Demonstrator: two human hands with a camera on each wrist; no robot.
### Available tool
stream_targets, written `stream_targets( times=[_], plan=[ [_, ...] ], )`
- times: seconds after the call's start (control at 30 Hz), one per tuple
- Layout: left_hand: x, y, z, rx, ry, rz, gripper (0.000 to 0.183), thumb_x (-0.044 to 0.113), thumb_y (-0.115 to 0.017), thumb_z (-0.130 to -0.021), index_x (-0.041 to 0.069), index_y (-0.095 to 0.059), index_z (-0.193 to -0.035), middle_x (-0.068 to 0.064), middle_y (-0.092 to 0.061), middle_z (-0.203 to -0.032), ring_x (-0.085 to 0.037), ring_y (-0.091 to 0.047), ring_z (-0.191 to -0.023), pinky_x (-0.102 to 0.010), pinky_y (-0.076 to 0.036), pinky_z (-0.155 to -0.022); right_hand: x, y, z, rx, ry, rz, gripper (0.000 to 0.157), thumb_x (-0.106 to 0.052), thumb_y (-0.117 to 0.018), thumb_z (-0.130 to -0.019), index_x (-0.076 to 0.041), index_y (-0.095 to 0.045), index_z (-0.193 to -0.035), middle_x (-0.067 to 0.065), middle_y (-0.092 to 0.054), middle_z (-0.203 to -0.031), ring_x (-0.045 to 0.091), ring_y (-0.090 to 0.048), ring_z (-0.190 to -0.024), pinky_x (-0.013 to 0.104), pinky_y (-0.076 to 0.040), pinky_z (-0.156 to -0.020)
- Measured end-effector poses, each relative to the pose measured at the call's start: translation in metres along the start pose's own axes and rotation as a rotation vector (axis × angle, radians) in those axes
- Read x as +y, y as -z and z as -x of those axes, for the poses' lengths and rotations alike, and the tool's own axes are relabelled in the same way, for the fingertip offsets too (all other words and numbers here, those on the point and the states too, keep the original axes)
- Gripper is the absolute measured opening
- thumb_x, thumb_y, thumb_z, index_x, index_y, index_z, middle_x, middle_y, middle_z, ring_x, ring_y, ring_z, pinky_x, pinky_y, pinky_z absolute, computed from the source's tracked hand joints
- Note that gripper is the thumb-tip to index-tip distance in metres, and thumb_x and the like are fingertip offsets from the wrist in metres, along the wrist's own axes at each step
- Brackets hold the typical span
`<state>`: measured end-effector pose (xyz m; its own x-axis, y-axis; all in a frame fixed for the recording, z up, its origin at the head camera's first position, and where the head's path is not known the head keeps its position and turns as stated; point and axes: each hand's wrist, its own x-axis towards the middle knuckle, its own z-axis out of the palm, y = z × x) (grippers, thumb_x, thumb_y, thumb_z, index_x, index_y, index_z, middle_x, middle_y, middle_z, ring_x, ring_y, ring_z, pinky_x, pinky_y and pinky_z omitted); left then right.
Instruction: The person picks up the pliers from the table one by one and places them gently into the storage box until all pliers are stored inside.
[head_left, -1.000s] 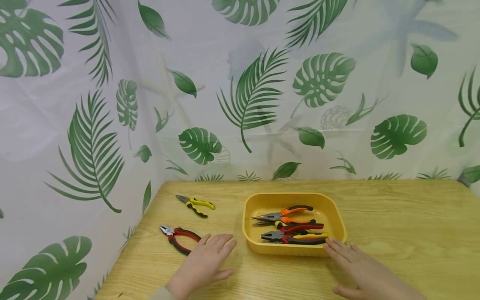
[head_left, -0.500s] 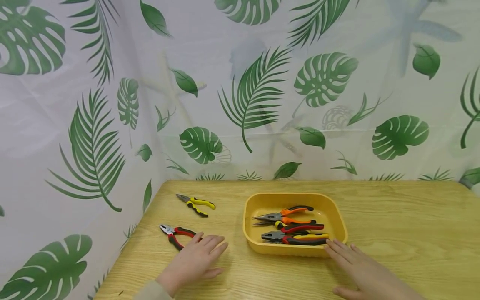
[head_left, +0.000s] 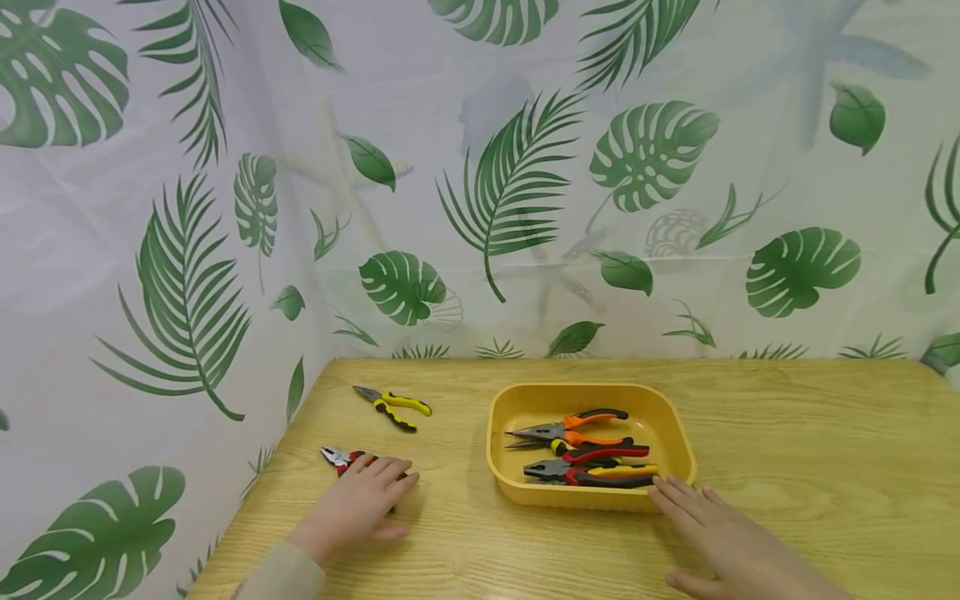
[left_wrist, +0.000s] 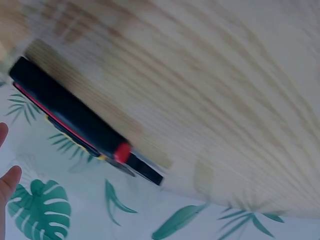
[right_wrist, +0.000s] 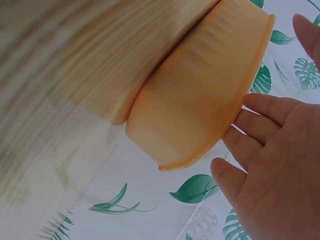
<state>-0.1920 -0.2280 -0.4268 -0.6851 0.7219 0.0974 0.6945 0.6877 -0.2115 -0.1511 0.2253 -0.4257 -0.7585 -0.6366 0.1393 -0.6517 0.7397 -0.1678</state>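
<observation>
My left hand (head_left: 356,504) is over a pair of red-and-black pliers (head_left: 335,457), covering most of the handles in the head view. From the left wrist, the pliers (left_wrist: 70,110) lie on the wood, and two fingertips (left_wrist: 9,181) show at the left edge, apart from them. My right hand (head_left: 723,542) has its extended fingers at the near right corner of a yellow plastic basket (head_left: 592,497). The right wrist view has those fingertips touching the rim of the basket (right_wrist: 190,95). Inside lie orange-handled needle-nose pliers (head_left: 551,432), red-and-black pliers (head_left: 611,480) and others partly overlapped.
Yellow-and-black needle-nose pliers (head_left: 390,407) lie on the wooden table (head_left: 810,442) behind my left hand. A leaf-printed white cloth (head_left: 525,325) hangs along the table's back and left sides.
My left hand has moved left, from beside the red-and-black pliers to over their handles. My right hand stays at the basket's corner.
</observation>
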Motion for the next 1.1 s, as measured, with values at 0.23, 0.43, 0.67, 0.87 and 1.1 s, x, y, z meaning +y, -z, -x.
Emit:
stream_targets(
  times=[0.23, 0.43, 0.67, 0.87, 1.1],
  plan=[
    [-0.017, -0.007, 0.008, -0.016, 0.068, 0.030, 0.063, 0.052, -0.061, -0.074, 0.012, -0.052, -0.123, -0.006, -0.050, -0.120, -0.023, -0.043, -0.111, -0.046, -0.031, -0.091, 0.001, -0.001, 0.001, 0.075, 0.064, 0.044, 0.077, -0.055, -0.054, -0.079, 0.000, -0.040, -0.131, 0.015, -0.041, -0.132, -0.009, 0.009, -0.123, 0.010, 0.010, -0.095],
    [-0.023, -0.009, 0.010, -0.031, 0.069, 0.055, 0.066, 0.057, -0.056, -0.076, 0.011, -0.052, -0.124, -0.006, -0.050, -0.120, -0.023, -0.043, -0.111, -0.047, -0.030, -0.091, 0.002, -0.003, 0.001, 0.099, 0.084, 0.060, 0.077, -0.055, -0.055, -0.079, 0.000, -0.040, -0.131, 0.015, -0.041, -0.131, -0.008, 0.008, -0.124, 0.010, 0.010, -0.096],
    [-0.026, -0.011, 0.005, -0.077, 0.062, 0.063, 0.066, 0.061, -0.051, -0.077, 0.013, -0.053, -0.123, -0.004, -0.051, -0.119, -0.023, -0.044, -0.108, -0.047, -0.032, -0.088, 0.004, -0.006, 0.000, 0.190, 0.162, 0.103, 0.076, -0.050, -0.061, -0.076, 0.001, -0.041, -0.129, 0.017, -0.045, -0.127, -0.004, 0.006, -0.127, 0.013, 0.007, -0.099],
    [-0.025, -0.012, -0.003, -0.123, 0.048, 0.013, 0.067, 0.063, -0.050, -0.076, 0.016, -0.053, -0.123, -0.003, -0.052, -0.116, -0.022, -0.044, -0.108, -0.047, -0.033, -0.089, 0.004, -0.007, 0.000, 0.179, 0.144, 0.096, 0.076, -0.051, -0.061, -0.076, 0.001, -0.042, -0.128, 0.017, -0.045, -0.128, -0.005, 0.007, -0.127, 0.012, 0.008, -0.098],
    [-0.027, -0.012, -0.007, -0.158, 0.087, 0.057, 0.068, 0.063, -0.053, -0.074, 0.018, -0.052, -0.124, -0.003, -0.050, -0.116, -0.024, -0.044, -0.107, -0.050, -0.031, -0.090, 0.003, -0.003, 0.000, 0.094, 0.088, 0.041, 0.076, -0.054, -0.056, -0.079, 0.000, -0.041, -0.130, 0.015, -0.042, -0.131, -0.009, 0.011, -0.122, 0.009, 0.010, -0.095]
  ],
)
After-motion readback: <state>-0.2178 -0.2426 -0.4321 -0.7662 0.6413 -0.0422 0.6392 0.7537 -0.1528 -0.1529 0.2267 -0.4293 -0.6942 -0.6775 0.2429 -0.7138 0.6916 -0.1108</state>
